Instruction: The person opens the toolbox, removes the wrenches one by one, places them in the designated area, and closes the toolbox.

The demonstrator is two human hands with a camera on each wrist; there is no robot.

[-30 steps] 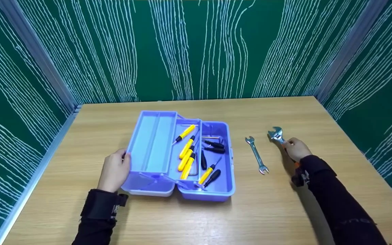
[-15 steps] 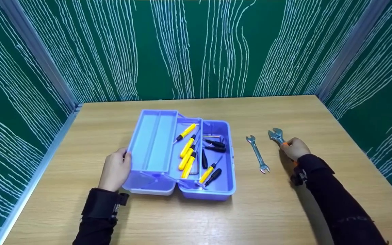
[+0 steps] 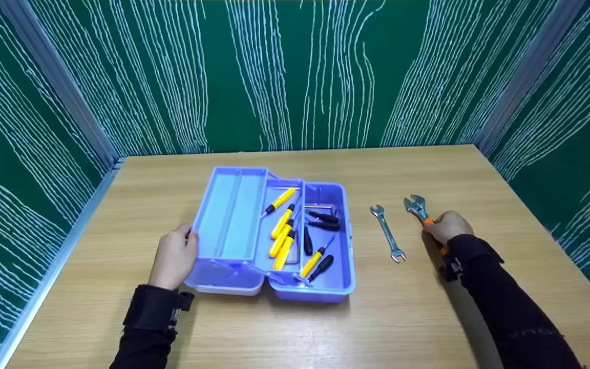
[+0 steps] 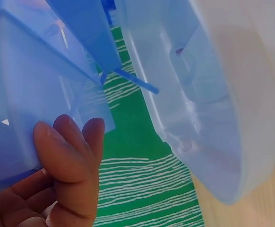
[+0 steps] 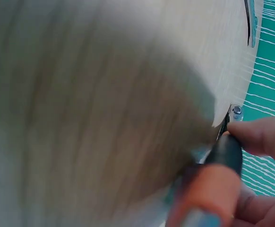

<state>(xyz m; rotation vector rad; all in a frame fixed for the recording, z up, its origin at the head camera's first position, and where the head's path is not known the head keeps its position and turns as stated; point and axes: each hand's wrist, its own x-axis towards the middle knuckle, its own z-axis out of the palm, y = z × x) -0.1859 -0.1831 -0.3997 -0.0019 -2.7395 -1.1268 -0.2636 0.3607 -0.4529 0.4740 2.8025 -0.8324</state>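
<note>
A purple-blue toolbox (image 3: 320, 295) stands opened out on the table. My left hand (image 3: 172, 259) grips the outer edge of its light-blue divided tray (image 3: 223, 215); the left wrist view shows the fingers (image 4: 64, 151) bent against the translucent wall. At the right, my right hand (image 3: 451, 227) holds an adjustable wrench (image 3: 416, 206) by its orange and black handle (image 5: 213, 189), jaw end pointing away from me. How far the wrench is off the table I cannot tell. Between box and hand lies a double open-ended wrench (image 3: 388, 233).
Several yellow-handled screwdrivers (image 3: 281, 221) and black-handled screwdrivers (image 3: 321, 267) lie in the box, with bent metal hex keys (image 3: 296, 246) among them. Green panels with white wavy lines (image 3: 295, 77) enclose the wooden table (image 3: 305, 338) at the back and sides.
My right hand and the adjustable wrench have shifted slightly towards me, and more of the orange handle shows. The left hand, toolbox and double open-ended wrench look unmoved.
</note>
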